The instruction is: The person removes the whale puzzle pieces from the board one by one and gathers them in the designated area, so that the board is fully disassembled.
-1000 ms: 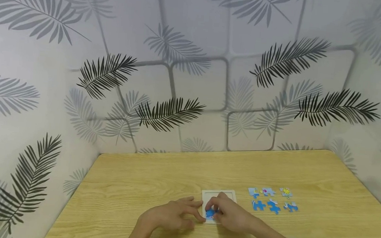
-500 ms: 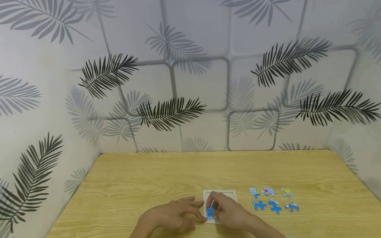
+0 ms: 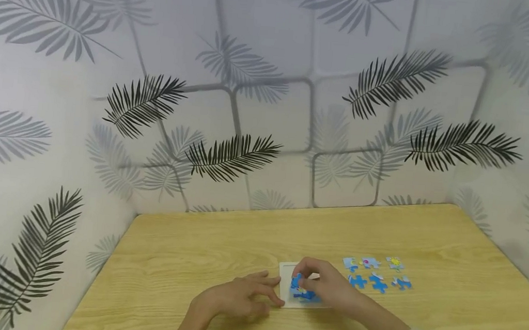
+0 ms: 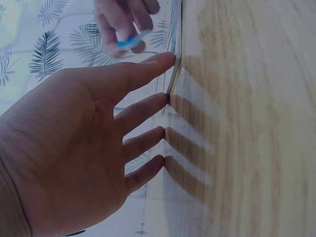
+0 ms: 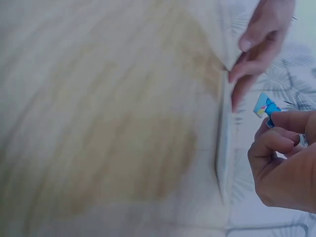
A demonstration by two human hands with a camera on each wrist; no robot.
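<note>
A small white puzzle tray [image 3: 284, 292] lies on the wooden table, with blue puzzle pieces [image 3: 311, 297] along its near side. My right hand [image 3: 331, 287] pinches a blue jigsaw piece [image 5: 269, 107] between thumb and fingers. In the right wrist view that piece is raised off the tray and tilted, with a bit of yellow and pink on it. My left hand [image 3: 237, 296] has its fingers spread, thumb and index fingertip touching the tray's left edge. The left wrist view shows its other fingertips [image 4: 157, 163] on the table. The right hand covers part of the tray.
To the right of the tray, several loose jigsaw pieces [image 3: 378, 283] lie in two rows, one with a yellow sun [image 3: 395, 262]. Behind the table [image 3: 202, 243] stands a wall [image 3: 278, 114] with a leaf pattern.
My right hand has risen a little from the tray, lifting the jigsaw piece with it. More blue pieces in the tray now show below it. The left hand stays at the tray's edge.
</note>
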